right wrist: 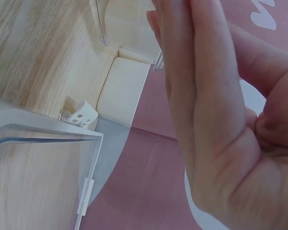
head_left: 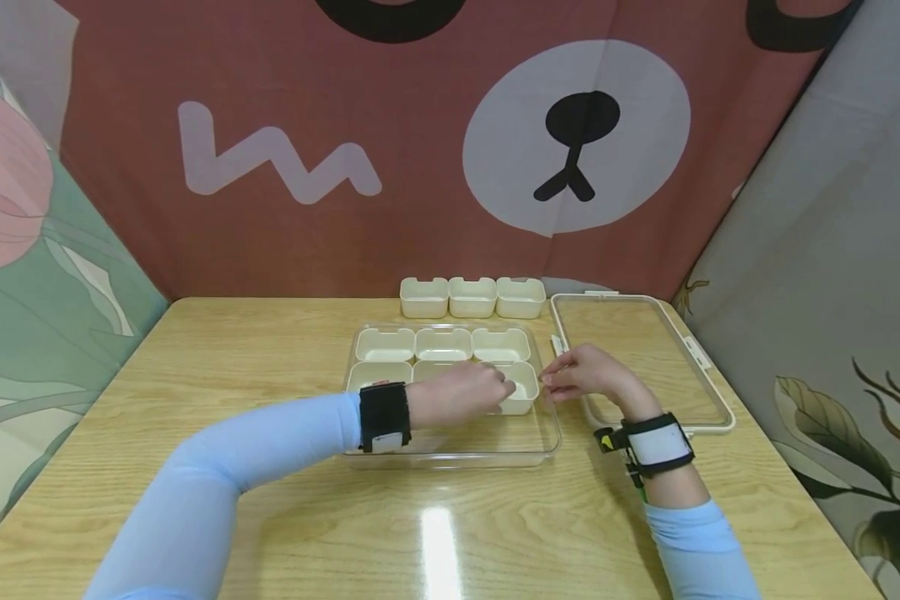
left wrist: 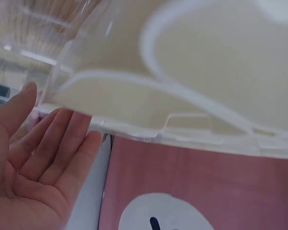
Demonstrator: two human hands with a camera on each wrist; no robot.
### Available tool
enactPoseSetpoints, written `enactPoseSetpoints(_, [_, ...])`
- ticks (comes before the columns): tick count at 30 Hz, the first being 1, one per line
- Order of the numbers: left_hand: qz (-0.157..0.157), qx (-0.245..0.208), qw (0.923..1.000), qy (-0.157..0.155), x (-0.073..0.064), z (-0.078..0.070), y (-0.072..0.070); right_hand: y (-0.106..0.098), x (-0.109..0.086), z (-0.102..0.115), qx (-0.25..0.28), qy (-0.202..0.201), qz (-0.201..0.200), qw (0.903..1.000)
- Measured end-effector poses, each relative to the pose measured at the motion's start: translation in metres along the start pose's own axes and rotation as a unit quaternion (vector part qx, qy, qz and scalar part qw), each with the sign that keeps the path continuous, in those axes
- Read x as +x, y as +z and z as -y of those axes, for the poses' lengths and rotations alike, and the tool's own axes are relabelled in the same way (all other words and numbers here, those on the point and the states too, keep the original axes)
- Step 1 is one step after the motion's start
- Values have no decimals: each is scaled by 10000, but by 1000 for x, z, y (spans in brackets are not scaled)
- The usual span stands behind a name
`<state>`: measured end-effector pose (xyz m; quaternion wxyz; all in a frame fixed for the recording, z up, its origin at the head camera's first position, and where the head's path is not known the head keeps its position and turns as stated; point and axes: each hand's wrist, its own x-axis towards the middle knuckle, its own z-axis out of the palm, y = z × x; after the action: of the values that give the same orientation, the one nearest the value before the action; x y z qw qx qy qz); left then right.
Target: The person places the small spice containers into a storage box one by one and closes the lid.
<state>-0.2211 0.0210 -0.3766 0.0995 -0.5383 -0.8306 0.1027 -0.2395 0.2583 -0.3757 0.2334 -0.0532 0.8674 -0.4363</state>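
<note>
Head view sets one cream cup (head_left: 523, 400), in a clear tray (head_left: 450, 458), at the fingertips of the loosely bent left hand (head_left: 461, 390) and just left of the right hand (head_left: 588, 372), fingers straight and together.

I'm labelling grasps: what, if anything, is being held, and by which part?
That cannot be told: the left hand is at the front-right cream box, the right hand just beside it, but neither grip shows clearly.

The left hand (head_left: 461, 388) partly hid the front-right cup (head_left: 525, 386); the right hand (right wrist: 221, 139) (in its wrist view) was cut off at top.
</note>
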Motion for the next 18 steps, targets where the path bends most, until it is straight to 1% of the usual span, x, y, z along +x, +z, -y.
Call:
enactPoseSetpoints(3, [-202, 261, 9994, -68, -5, 1, -6, 0, 1, 0, 12, -4, 10, 10000])
enactPoseSetpoints(6, [-571, 452, 9970, -262, -14, 8, -15, 0, 1, 0, 63, 5, 21, 10000])
enactPoseSetpoints(7, [-732, 501, 9955, -345, -16, 12, -17, 0, 1, 0, 81, 7, 24, 10000])
enactPoseSetpoints(9, [-1033, 455, 9923, -515, -20, 24, -22, 0, 1, 1, 104, 6, 31, 9999])
enactPoseSetpoints(11, [-1247, 310, 9892, -699, -23, 37, -26, 0, 1, 1, 111, -3, 44, 9999])
enactPoseSetpoints(13, [-1352, 222, 9870, -846, -26, 50, -27, 0, 0, 2, 127, -3, 54, 9999])
enactPoseSetpoints(15, [-1393, 158, 9851, -992, -28, 62, -26, 0, 0, 2, 159, -2, 83, 9998])
enactPoseSetpoints(18, [-1369, 166, 9834, -1182, -32, 77, -22, 1, -1, 3, 178, -15, 114, 9998])
